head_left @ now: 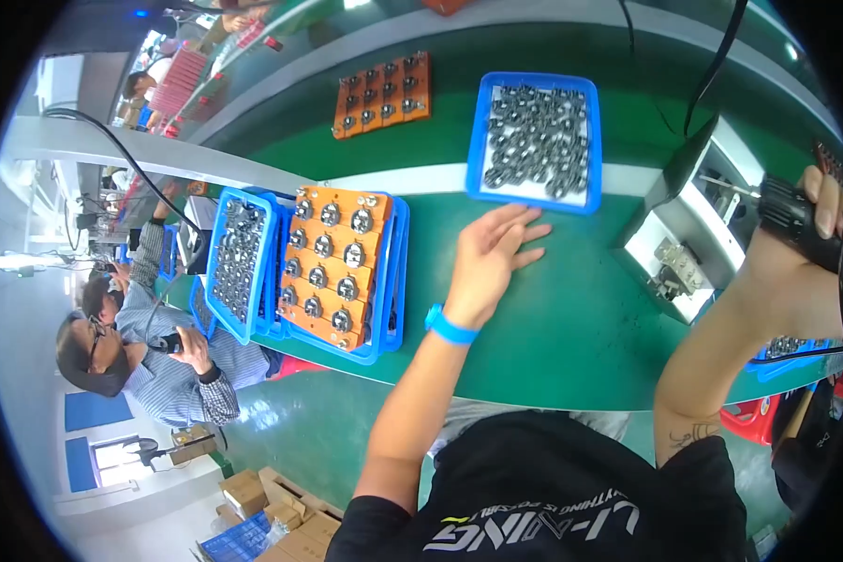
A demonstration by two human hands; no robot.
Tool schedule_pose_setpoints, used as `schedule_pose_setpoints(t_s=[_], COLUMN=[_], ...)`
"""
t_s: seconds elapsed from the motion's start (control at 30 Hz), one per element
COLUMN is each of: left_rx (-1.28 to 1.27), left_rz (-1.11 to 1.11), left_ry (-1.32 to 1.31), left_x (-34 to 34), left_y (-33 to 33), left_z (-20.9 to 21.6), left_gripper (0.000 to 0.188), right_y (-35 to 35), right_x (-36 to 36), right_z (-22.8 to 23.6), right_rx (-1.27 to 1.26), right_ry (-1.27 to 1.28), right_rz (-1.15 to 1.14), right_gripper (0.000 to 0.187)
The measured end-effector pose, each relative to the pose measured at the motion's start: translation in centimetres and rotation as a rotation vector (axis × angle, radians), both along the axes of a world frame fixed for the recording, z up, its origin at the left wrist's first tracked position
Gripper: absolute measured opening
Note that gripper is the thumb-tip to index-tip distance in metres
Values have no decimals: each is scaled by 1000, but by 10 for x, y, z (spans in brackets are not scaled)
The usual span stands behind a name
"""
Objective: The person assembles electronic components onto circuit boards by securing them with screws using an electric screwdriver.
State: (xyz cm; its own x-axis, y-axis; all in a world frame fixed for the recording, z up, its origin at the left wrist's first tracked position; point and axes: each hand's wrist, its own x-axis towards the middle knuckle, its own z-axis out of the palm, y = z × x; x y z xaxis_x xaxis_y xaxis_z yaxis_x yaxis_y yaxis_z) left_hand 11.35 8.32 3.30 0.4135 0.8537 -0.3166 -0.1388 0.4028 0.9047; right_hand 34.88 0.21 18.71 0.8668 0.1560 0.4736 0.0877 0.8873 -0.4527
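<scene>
My left hand (496,253) hovers over the green table just in front of a blue tray (475,140) with small dark metal parts on a white liner. Its fingers are spread and hold nothing. At the far right, my right hand (824,201) is wrapped round a black electric screwdriver (794,217). The bit points left, over a grey and white box-like device (646,245) with a metal mechanism (676,270) inside. An orange fixture (323,267) with rows of round metal parts rests on stacked blue trays left of my left hand.
A second orange fixture (384,94) lies at the back of the table (553,328). Another blue tray (239,267) of metal parts leans at the left. A co-worker (159,351) holding a dark tool is beyond it. Cardboard boxes (276,506) stand on the floor. Cables hang at upper right.
</scene>
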Motion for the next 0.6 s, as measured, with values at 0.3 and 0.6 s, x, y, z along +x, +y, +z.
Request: schedule_pose_setpoints(t_s=[0.3,0.6], left_rx=[31,8], left_rz=[253,635], left_ry=[58,-198], left_x=[30,16], left_y=[118,200], left_z=[-8,-22], left_gripper=[35,32], right_y=[-15,-9], right_x=[26,19], right_z=[-25,-19], right_rx=[107,107], right_ry=[-13,63], right_rz=[305,267], right_gripper=[53,72])
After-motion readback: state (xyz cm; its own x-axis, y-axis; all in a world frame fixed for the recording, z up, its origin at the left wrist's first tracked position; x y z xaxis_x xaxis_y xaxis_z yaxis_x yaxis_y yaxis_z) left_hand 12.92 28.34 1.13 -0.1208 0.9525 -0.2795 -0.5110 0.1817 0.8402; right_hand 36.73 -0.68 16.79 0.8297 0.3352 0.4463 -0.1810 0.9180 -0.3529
